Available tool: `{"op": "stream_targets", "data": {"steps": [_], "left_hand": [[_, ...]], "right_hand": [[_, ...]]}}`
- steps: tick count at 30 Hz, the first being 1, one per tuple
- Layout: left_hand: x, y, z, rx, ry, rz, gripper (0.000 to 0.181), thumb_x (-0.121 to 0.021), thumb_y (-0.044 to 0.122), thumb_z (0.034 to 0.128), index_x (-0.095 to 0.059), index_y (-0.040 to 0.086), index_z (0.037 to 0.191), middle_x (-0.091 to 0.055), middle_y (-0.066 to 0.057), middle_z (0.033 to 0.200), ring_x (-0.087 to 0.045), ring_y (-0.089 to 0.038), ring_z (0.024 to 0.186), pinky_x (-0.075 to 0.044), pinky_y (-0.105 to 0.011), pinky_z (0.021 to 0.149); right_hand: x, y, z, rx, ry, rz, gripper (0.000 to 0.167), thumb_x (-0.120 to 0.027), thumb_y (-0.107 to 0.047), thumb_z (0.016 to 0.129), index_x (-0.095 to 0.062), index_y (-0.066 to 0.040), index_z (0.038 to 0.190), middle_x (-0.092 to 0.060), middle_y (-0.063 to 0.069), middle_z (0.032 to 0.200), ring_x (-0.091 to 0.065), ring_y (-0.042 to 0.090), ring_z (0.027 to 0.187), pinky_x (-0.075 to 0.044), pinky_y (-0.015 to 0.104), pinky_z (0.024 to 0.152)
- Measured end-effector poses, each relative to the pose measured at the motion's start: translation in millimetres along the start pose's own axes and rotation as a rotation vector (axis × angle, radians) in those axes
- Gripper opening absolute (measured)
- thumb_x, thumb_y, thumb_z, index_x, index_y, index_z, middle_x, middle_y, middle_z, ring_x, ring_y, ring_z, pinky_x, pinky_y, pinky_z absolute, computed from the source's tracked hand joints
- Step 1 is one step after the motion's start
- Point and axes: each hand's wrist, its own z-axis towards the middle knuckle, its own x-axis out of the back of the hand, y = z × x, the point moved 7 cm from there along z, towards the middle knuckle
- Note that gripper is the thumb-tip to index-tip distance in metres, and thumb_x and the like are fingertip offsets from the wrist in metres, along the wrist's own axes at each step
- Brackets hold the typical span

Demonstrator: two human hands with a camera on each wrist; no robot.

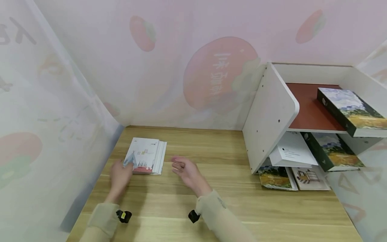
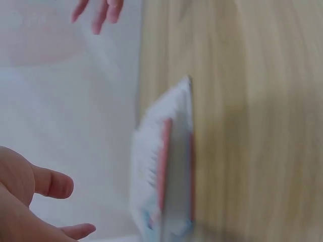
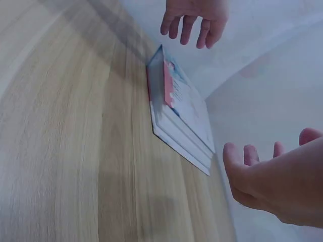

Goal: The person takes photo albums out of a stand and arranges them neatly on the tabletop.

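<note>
A small stack of thin white books (image 1: pixel 145 153) lies on the wooden table, their right edges slightly fanned out. The top cover carries a blue tent drawing and a red strip along its near edge. By the stack's near left corner hovers my left hand (image 1: pixel 120 174), its fingers relaxed; the right wrist view shows a gap between its fingertips and the books (image 3: pixel 184 108). My right hand (image 1: pixel 188 174) hangs to the right of the stack, palm turned toward it, fingers loosely bent and holding nothing. Both hands are also seen in the left wrist view, where the books (image 2: pixel 151 166) are blurred.
On the right stands a white shelf unit (image 1: pixel 269 117) with a red-brown board (image 1: pixel 314 107). A thick landscape-covered book (image 1: pixel 359 109) lies on top, and another (image 1: pixel 335 149) below beside a white book (image 1: pixel 293 149). Lower down are two more books. Printed cloth (image 1: pixel 169 84) hangs behind.
</note>
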Motion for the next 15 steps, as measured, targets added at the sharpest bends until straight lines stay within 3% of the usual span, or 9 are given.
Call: {"op": "stream_targets", "data": {"steps": [6,9,12,13,15], "left_hand": [[-11.4,38.9,-24.0,-0.128,0.002,-0.052,0.053,-0.055,0.010,0.0971,-0.038,-0.016,0.140,-0.038,-0.037,0.141,-0.034,-0.049,0.131,-0.027,-0.059,0.110],[-23.0,50.3,-40.9,-0.141,-0.023,-0.098,0.051,-0.056,0.010,0.0975,-0.041,-0.012,0.140,-0.053,-0.034,0.125,-0.053,-0.044,0.112,-0.047,-0.050,0.093],[-37.6,57.8,-59.2,-0.121,-0.090,-0.144,0.051,-0.056,0.013,0.0991,-0.041,-0.008,0.142,-0.056,-0.030,0.118,-0.057,-0.039,0.101,-0.052,-0.042,0.080],[-42.3,60.4,-64.8,-0.119,-0.110,-0.152,0.050,-0.056,0.014,0.0993,-0.042,-0.008,0.142,-0.056,-0.030,0.118,-0.057,-0.039,0.103,-0.052,-0.042,0.080],[-50.6,65.7,-76.5,-0.113,-0.157,-0.192,0.050,-0.055,0.015,0.1001,-0.042,-0.008,0.142,-0.047,-0.031,0.132,-0.048,-0.041,0.119,-0.046,-0.049,0.095]], "right_hand": [[18.1,-13.3,-23.2,0.095,0.004,-0.140,0.030,-0.053,-0.004,0.099,-0.057,0.007,0.127,-0.058,0.017,0.126,-0.056,0.030,0.114,-0.042,0.047,0.105],[26.4,-16.4,-32.4,0.125,0.005,-0.221,0.031,-0.055,-0.004,0.097,-0.057,0.007,0.126,-0.060,0.016,0.123,-0.060,0.026,0.106,-0.043,0.050,0.104],[34.2,-19.0,-43.2,0.141,0.010,-0.280,0.031,-0.057,-0.004,0.097,-0.057,0.007,0.126,-0.061,0.015,0.122,-0.062,0.024,0.103,-0.043,0.051,0.103],[36.5,-20.3,-47.6,0.148,0.009,-0.297,0.031,-0.058,-0.005,0.097,-0.057,0.007,0.126,-0.061,0.015,0.122,-0.062,0.024,0.103,-0.044,0.052,0.102],[40.6,-23.6,-57.7,0.164,0.004,-0.334,0.031,-0.058,-0.006,0.098,-0.057,0.007,0.127,-0.061,0.015,0.123,-0.062,0.024,0.104,-0.045,0.052,0.101]]}}
